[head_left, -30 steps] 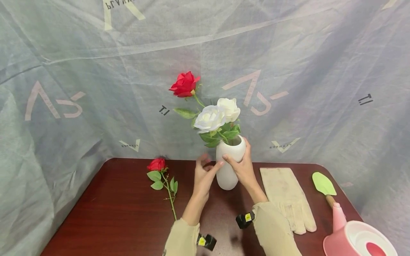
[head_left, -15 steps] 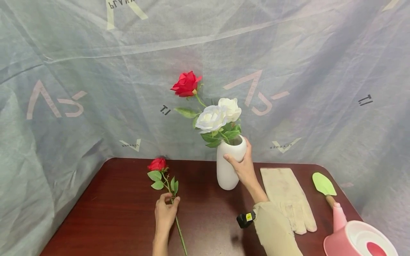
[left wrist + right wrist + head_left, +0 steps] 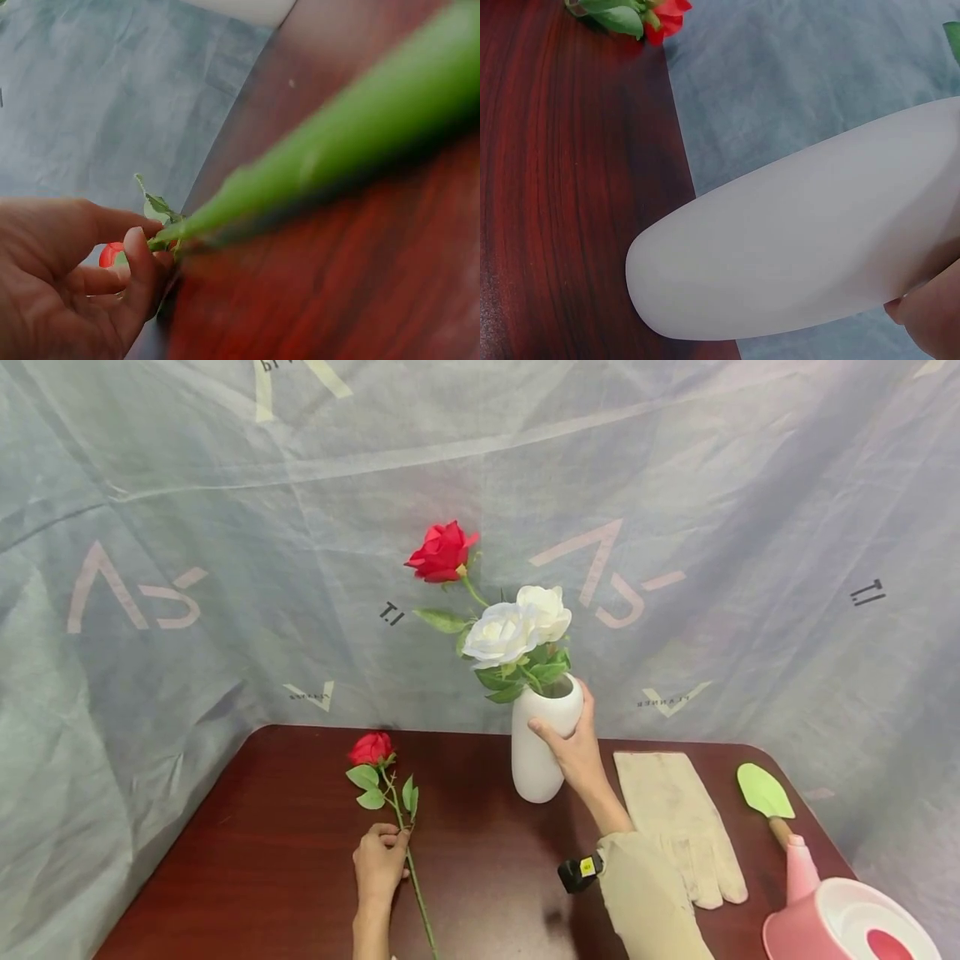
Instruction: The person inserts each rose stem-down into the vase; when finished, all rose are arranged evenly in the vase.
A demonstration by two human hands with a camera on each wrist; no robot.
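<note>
In the head view my left hand (image 3: 378, 864) pinches the green stem of a red rose (image 3: 371, 749), whose bloom and leaves lie toward the table's back edge. Seen from the left wrist, thumb and fingertips meet on the stem (image 3: 315, 161), which stretches large and blurred toward the camera. My right hand (image 3: 577, 758) grips a white vase (image 3: 531, 760) around its upper side. Two white roses (image 3: 501, 635) and another red rose (image 3: 442, 553) stand in the vase, leaning left. The right wrist view shows the smooth vase body (image 3: 780, 240) slanting, with only part of the hand visible.
Right of the vase lies a cream work glove (image 3: 675, 818). Beyond it are a green trowel (image 3: 765, 792) and a pink watering can (image 3: 798, 918) at the table's right corner. A grey cloth (image 3: 300, 568) hangs behind the dark red table (image 3: 247, 827).
My left hand has left the vase's side, moved down and left to the lying red rose and pinched its stem. The right hand keeps holding the vase in place.
</note>
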